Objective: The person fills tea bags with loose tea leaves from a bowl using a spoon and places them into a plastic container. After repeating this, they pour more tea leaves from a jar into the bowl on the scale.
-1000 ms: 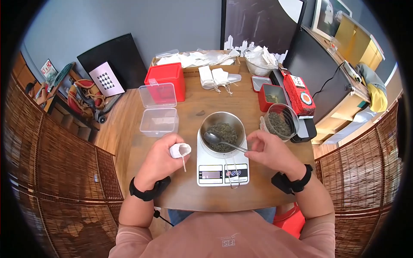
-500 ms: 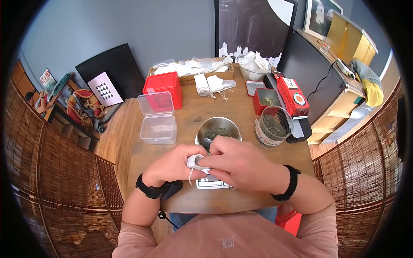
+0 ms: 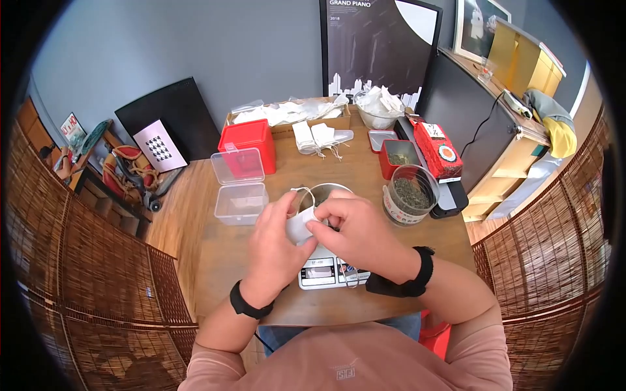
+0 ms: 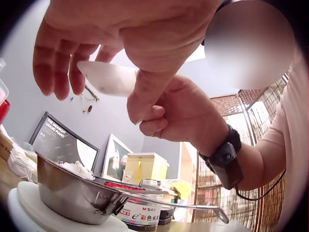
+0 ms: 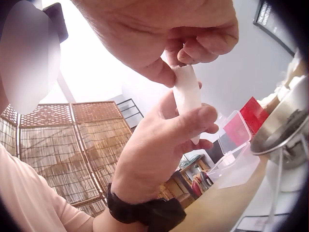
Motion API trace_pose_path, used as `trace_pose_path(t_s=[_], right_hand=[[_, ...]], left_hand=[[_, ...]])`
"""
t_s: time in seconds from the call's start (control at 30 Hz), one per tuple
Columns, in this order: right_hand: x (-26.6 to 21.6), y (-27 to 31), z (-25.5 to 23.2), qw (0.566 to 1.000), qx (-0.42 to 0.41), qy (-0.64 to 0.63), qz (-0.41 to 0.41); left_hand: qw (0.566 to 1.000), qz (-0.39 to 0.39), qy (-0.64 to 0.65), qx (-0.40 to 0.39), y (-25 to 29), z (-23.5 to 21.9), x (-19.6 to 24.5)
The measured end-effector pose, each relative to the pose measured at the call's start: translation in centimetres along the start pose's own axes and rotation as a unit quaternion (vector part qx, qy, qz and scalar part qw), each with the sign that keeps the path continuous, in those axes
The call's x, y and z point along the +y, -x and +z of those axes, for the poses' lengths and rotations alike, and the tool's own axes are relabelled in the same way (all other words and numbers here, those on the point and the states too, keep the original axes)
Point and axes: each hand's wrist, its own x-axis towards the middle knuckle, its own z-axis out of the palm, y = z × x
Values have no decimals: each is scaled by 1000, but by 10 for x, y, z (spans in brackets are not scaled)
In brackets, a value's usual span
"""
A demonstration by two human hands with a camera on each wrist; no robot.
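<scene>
A small white drawstring pouch (image 3: 298,228) is held over the near side of a steel pot (image 4: 72,193), its string looped upward. My left hand (image 3: 274,241) grips the pouch between thumb and fingers. From the other side, my right hand (image 3: 355,228) pinches its top end (image 5: 183,71) between thumb and fingertips. In the right wrist view, the left hand (image 5: 152,145) supports the pouch's lower part. The pot holds dark dried leaves (image 5: 293,122) and sits on a white kitchen scale (image 3: 319,279). Both hands largely cover the pot in the head view.
Left of the pot lies an open clear plastic box (image 3: 241,203), with a red box (image 3: 251,140) behind. To the right stand a leaf-filled jar (image 3: 409,195), a red tin (image 3: 396,158) and a red packet (image 3: 437,150). White pouches (image 3: 314,137) lie farther back.
My right hand has left the spoon handle and come to the pouch. My left hand has carried the pouch right, over the scale. The pouch is now turned, with its string upward.
</scene>
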Motion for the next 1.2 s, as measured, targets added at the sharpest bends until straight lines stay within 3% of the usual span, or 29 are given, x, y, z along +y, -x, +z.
trace_pose_path(t_s=[0.2, 0.27, 0.33, 0.57, 0.63, 0.7, 0.8, 0.93, 1.0, 1.13, 1.2], right_hand=[[-3, 2, 6, 998, -50, -34, 14], [-8, 6, 4, 998, -51, -2, -33], [-4, 8, 7, 998, -57, -4, -40], [-7, 13, -13, 998, -6, 14, -66], [4, 19, -30, 1000, 1, 6, -31], [25, 25, -48, 993, -9, 114, 9], [47, 39, -60, 985, -4, 164, 45], [58, 52, -60, 981, -38, 166, 88], [62, 54, -57, 972, -95, 60, 208], [73, 56, -49, 967, -102, 8, 232], [79, 55, -43, 964, -90, -81, 238]], left_hand=[[999, 14, 0, 43, 0, 10, -15], [998, 28, 28, 40, 0, 10, -18], [992, -66, 104, -5, 0, 8, -17], [980, -119, 157, -26, -5, 3, -24], [985, -111, 133, -20, -5, 0, -34], [984, -125, 126, -19, -6, -2, -40], [982, -141, 128, -15, -8, 0, -49], [976, -157, 148, -31, -11, -2, -56], [975, -158, 147, -45, -14, -2, -55], [972, -162, 157, -73, -17, 0, -56], [972, -155, 155, -83, -18, 1, -56]])
